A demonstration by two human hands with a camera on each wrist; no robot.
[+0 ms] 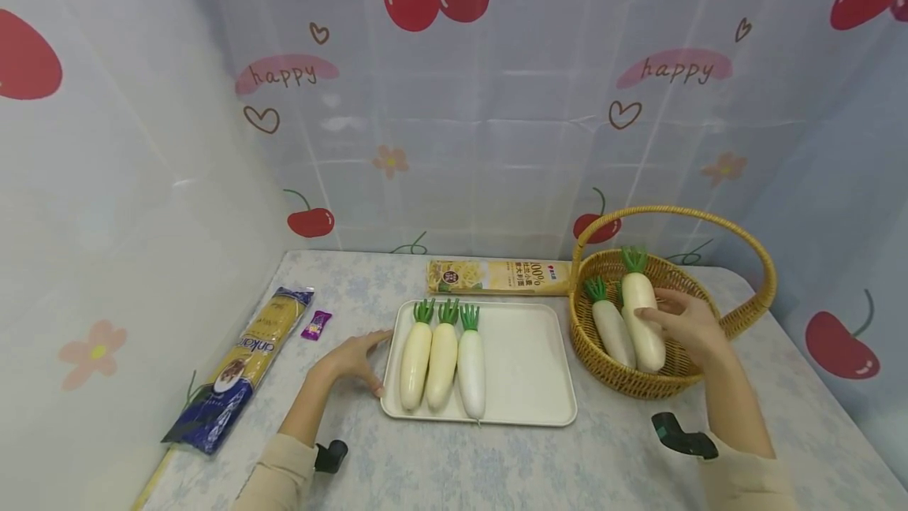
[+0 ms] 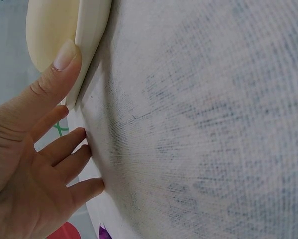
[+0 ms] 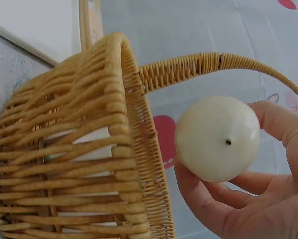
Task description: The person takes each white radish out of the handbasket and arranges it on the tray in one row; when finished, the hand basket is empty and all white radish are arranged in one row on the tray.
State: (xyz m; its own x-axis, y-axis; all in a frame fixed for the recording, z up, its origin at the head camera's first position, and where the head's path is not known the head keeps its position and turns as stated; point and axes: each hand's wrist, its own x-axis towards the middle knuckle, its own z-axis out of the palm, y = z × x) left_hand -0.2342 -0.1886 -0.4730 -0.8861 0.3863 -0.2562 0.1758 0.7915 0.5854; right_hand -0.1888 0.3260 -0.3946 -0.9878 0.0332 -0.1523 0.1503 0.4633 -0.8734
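My right hand [image 1: 686,323] grips a white radish [image 1: 644,330] with green leaf stubs, held over the wicker basket [image 1: 617,386]. In the right wrist view the radish's round lower end [image 3: 216,134] faces the camera, above the basket's rim, with fingers curled around it. Another white radish [image 1: 613,335] lies inside the basket. At the left edge of a white tray [image 1: 528,365], my left hand [image 1: 355,356] has its fingers spread and the thumb at the rim. Three radishes [image 1: 443,365] lie side by side on the tray, leaves toward the back.
A yellow noodle packet [image 1: 496,277] lies behind the tray, reaching to the basket. On the left are a blue and yellow pasta bag [image 1: 237,373] and a small purple wrapped sweet [image 1: 316,325]. The basket's tall handle [image 1: 681,214] arches over it. Printed curtains [image 1: 454,132] surround the table.
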